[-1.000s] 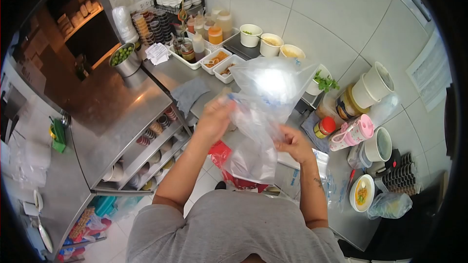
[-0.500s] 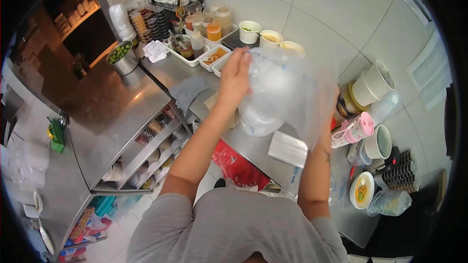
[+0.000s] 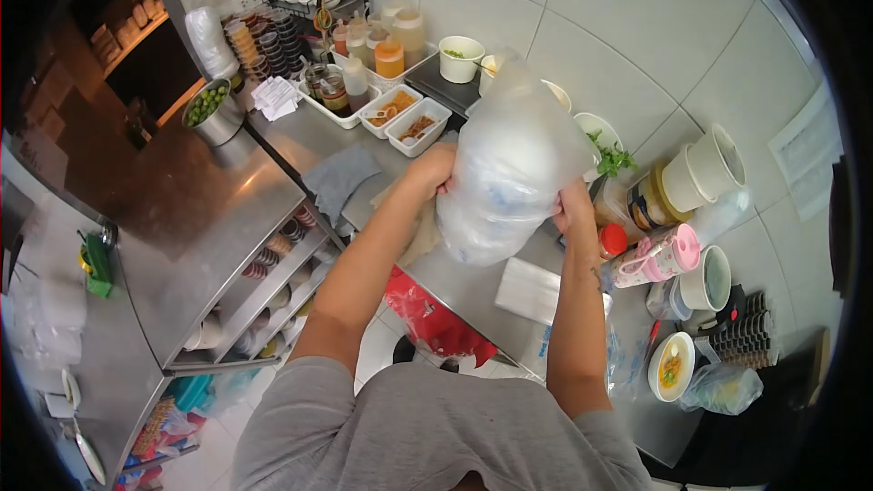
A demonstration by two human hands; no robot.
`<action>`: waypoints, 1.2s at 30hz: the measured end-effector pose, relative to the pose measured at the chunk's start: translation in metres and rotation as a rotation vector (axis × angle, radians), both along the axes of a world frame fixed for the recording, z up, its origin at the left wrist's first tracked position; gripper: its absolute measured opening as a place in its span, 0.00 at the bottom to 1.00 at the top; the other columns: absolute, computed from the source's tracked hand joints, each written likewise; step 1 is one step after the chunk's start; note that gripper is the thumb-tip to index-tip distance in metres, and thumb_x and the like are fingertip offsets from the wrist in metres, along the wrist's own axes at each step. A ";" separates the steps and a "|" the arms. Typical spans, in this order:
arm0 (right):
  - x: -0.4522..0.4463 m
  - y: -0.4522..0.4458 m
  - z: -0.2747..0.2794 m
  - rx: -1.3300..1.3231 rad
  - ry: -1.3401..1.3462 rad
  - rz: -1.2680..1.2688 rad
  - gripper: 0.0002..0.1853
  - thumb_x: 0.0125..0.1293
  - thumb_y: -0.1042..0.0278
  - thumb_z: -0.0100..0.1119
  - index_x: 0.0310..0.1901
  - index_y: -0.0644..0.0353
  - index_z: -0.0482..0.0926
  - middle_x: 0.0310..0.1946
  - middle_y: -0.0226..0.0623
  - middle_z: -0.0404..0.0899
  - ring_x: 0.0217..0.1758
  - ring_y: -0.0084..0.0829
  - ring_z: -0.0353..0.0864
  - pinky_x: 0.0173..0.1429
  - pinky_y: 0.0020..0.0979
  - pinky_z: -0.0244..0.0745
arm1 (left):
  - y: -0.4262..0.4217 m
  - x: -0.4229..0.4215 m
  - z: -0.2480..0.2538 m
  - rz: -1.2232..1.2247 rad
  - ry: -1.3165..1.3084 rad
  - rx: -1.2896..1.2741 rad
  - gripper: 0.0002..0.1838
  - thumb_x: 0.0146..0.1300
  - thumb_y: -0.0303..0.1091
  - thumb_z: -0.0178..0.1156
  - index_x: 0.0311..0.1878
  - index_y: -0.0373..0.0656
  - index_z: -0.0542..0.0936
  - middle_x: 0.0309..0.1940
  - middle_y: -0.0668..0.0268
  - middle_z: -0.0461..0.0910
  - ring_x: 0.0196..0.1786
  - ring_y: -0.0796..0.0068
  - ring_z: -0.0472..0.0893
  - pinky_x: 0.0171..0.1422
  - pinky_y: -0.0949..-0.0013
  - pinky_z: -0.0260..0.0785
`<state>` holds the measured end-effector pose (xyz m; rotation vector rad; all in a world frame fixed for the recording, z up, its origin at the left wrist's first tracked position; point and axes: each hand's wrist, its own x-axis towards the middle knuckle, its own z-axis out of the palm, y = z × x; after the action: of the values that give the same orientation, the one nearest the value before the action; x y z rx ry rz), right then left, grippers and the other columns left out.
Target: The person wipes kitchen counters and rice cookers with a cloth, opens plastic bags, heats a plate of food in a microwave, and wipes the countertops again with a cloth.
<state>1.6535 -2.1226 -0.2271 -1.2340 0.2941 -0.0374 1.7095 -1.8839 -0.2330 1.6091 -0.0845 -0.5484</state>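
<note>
A puffed-out clear plastic bag (image 3: 509, 173) stands upright between my two hands, over the steel counter. On its left side my left hand (image 3: 435, 169) is closed on the film, fingers pressed together. Opposite, my right hand (image 3: 575, 206) pinches the bag's right side. Whitish, crumpled plastic shows through the bag, but I cannot make out its contents. Below and to the right of the bag lies a flat white packet (image 3: 527, 290). A beige cloth (image 3: 421, 235) lies partly behind my left forearm.
White trays (image 3: 418, 126) of food and sauce bottles (image 3: 389, 58) stand at the back left. Tubs, a pink cup (image 3: 668, 255) and a bowl of food (image 3: 671, 367) line the right side. A grey cloth (image 3: 341, 180) lies left; a red bag (image 3: 435, 316) hangs below the counter edge.
The bag, held lower and loose at first, has been raised, opened out and puffed up. My right hand has moved back inward from the right, and both hands now grip the bag's sides.
</note>
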 end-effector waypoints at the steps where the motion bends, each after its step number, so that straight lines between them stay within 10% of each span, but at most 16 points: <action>1: -0.010 0.011 0.007 -0.019 -0.014 -0.024 0.17 0.67 0.63 0.44 0.49 0.66 0.73 0.42 0.40 0.77 0.42 0.27 0.77 0.44 0.28 0.72 | -0.003 0.003 -0.007 0.047 -0.047 0.033 0.13 0.63 0.35 0.43 0.33 0.38 0.74 0.15 0.63 0.71 0.14 0.72 0.71 0.15 0.67 0.60; 6: 0.015 -0.027 -0.108 -0.778 -0.292 -0.010 0.23 0.64 0.60 0.48 0.58 0.64 0.66 0.48 0.40 0.74 0.46 0.34 0.74 0.49 0.30 0.70 | -0.001 -0.001 -0.072 0.285 -0.655 0.369 0.12 0.63 0.36 0.48 0.39 0.37 0.73 0.25 0.58 0.77 0.31 0.59 0.78 0.35 0.59 0.69; 9: 0.004 -0.030 -0.139 -0.987 -0.457 -0.087 0.23 0.61 0.64 0.52 0.56 0.66 0.67 0.51 0.45 0.72 0.54 0.40 0.70 0.57 0.36 0.64 | 0.002 -0.042 -0.033 0.276 -0.445 0.088 0.16 0.63 0.37 0.50 0.51 0.39 0.70 0.40 0.52 0.76 0.47 0.53 0.74 0.53 0.61 0.64; 15: -0.035 0.027 -0.076 -1.271 -0.595 -0.324 0.18 0.55 0.77 0.51 0.49 0.67 0.69 0.44 0.48 0.73 0.50 0.46 0.73 0.52 0.37 0.68 | -0.008 -0.113 -0.009 0.303 -0.916 0.201 0.29 0.63 0.38 0.48 0.67 0.45 0.57 0.61 0.49 0.60 0.66 0.57 0.58 0.68 0.62 0.49; 18: -0.051 0.041 -0.078 -1.064 -0.460 -0.305 0.12 0.60 0.77 0.49 0.46 0.66 0.68 0.39 0.44 0.71 0.44 0.39 0.74 0.46 0.34 0.70 | 0.003 -0.075 -0.061 0.219 -0.720 0.417 0.29 0.64 0.44 0.50 0.66 0.46 0.61 0.63 0.52 0.61 0.65 0.52 0.60 0.66 0.48 0.47; 24: -0.110 0.080 -0.055 -0.183 -0.221 -0.100 0.09 0.66 0.75 0.47 0.47 0.63 0.68 0.39 0.38 0.70 0.37 0.26 0.75 0.42 0.27 0.71 | 0.025 -0.043 -0.082 0.226 -0.644 0.424 0.23 0.64 0.43 0.49 0.57 0.39 0.69 0.52 0.50 0.71 0.54 0.51 0.70 0.60 0.57 0.58; 27: -0.143 0.019 -0.077 -0.784 -0.222 -0.071 0.09 0.62 0.74 0.52 0.44 0.60 0.73 0.42 0.37 0.72 0.41 0.31 0.75 0.47 0.33 0.70 | 0.008 -0.091 -0.066 0.704 -0.694 0.116 0.17 0.64 0.41 0.49 0.46 0.35 0.72 0.42 0.52 0.75 0.45 0.51 0.74 0.54 0.60 0.64; 29: -0.171 -0.021 -0.087 -1.470 -0.252 -0.032 0.10 0.55 0.73 0.59 0.41 0.57 0.77 0.44 0.37 0.74 0.46 0.38 0.73 0.51 0.37 0.67 | 0.005 -0.134 -0.079 0.332 -0.380 0.420 0.12 0.63 0.35 0.49 0.38 0.34 0.72 0.37 0.53 0.75 0.42 0.52 0.74 0.49 0.58 0.65; 36: -0.203 -0.026 -0.078 -1.614 -0.183 0.065 0.13 0.46 0.72 0.64 0.36 0.57 0.77 0.36 0.38 0.73 0.46 0.41 0.71 0.48 0.35 0.66 | -0.104 -0.166 -0.097 -0.270 -1.104 0.276 0.07 0.52 0.25 0.56 0.36 0.38 0.75 0.33 0.57 0.73 0.41 0.55 0.72 0.46 0.59 0.65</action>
<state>1.4505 -2.1482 -0.3047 -2.8145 -0.0023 -0.3876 1.5433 -1.9877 -0.3297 2.0180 -1.0936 0.2010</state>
